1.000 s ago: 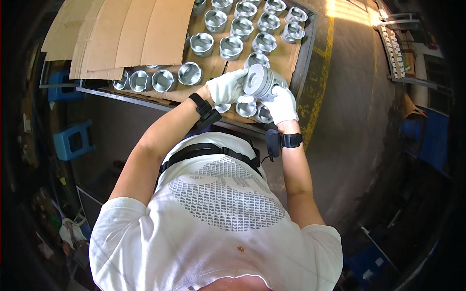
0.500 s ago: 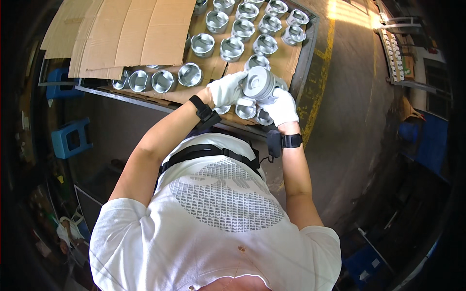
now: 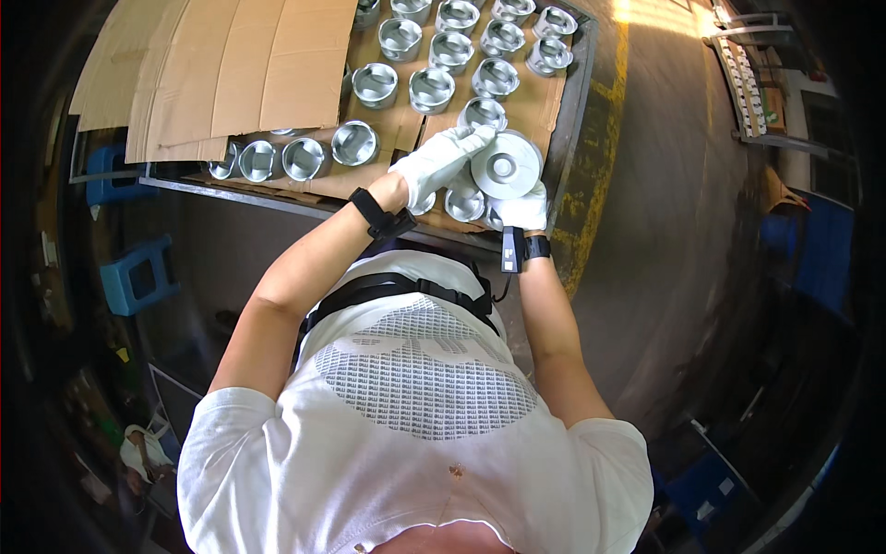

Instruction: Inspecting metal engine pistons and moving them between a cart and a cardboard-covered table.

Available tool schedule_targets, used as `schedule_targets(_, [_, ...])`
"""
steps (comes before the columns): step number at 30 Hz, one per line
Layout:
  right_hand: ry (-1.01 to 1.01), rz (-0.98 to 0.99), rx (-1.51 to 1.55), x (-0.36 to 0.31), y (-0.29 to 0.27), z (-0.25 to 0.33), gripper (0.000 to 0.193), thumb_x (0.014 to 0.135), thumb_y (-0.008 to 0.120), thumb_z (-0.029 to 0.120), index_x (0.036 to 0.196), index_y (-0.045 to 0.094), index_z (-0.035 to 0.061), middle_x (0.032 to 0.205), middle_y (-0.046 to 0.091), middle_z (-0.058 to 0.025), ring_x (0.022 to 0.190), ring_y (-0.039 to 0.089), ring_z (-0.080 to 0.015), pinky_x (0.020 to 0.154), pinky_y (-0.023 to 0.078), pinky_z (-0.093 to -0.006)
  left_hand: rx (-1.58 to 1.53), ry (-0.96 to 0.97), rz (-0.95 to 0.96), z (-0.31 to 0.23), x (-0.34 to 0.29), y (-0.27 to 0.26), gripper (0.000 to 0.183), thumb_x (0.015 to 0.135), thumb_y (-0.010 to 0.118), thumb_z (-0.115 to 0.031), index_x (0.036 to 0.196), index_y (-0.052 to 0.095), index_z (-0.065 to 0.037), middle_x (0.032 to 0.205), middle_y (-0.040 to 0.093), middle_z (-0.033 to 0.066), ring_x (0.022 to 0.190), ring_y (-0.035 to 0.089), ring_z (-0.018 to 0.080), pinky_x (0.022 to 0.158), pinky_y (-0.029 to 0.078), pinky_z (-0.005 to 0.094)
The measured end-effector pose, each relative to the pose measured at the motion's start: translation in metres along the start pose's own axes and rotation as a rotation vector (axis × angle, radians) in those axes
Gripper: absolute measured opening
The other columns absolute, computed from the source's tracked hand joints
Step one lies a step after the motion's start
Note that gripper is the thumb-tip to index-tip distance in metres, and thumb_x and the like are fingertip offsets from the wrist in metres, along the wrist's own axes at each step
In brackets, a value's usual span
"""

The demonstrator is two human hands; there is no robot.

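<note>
Two gloved hands meet over the near right corner of a metal table (image 3: 577,120), and between them they hold one round metal cup (image 3: 506,166), its flat circular face with a small centre ring turned up toward the camera. The left hand (image 3: 434,166), in a white glove with a black band at the wrist, reaches in from the left, and its fingers (image 3: 466,140) lie along the upper left edge of the cup. The right hand (image 3: 522,210), also gloved in white and with a black strap and a small dark device at the wrist, cups the piece from below, so the cup sits raised just above the table's front edge. Both hands are closed around the cup, not spread wide.

Under the hands, brown cardboard sheets (image 3: 406,125) cover the table top, and many more shiny metal cups (image 3: 432,88) stand on them in slanted rows, open ends up, running from the near edge to the far right corner. Two of them peek out just below the held cup. A stack of loose cardboard panels (image 3: 221,74) lies across the left part of the table, hiding some of the cups there.

On the floor to the left stands a blue plastic stool (image 3: 138,275). A worn yellow line (image 3: 600,157) runs along the concrete floor just right of the table. The person wears a white shirt with a black strap across the chest.
</note>
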State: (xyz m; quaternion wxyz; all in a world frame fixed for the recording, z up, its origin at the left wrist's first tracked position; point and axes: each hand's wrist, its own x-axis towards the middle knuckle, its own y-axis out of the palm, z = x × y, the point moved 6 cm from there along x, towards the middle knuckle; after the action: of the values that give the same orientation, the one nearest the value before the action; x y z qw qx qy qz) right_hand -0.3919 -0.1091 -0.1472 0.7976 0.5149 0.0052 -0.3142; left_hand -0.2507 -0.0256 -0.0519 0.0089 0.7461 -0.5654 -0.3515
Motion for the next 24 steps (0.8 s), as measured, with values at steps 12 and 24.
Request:
schedule_targets(12, [-0.211, -0.029, -1.15, -0.001, 0.033, 0.043, 0.036, 0.088, 0.056, 0.006, 0.123, 0.054, 0.0024, 0.116, 0.062, -0.0076, 0.104, 0.061, -0.0207, 0.09, 0.05, -0.0346, -0.482, -0.069, 0.091, 0.019, 0.017, 0.001, 0.057, 0.096, 0.048, -0.048, 0.141, 0.038, -0.014, 0.132, 0.051, 0.0131, 0.117, 0.056, 0.0276, 0.09, 0.051, 0.0513])
schedule_targets(24, [-0.129, 0.033, -1.125, -0.007, 0.107, 0.057, 0.021, 0.081, 0.065, 0.012, 0.099, 0.06, 0.0018, 0.087, 0.061, -0.0045, 0.082, 0.058, -0.0142, 0.072, 0.049, -0.0297, -0.625, -0.017, 0.119, 0.026, 0.016, -0.019, 0.043, 0.093, 0.052, -0.043, 0.128, 0.05, -0.017, 0.119, 0.06, 0.0075, 0.101, 0.062, 0.0243, 0.079, 0.054, 0.0439])
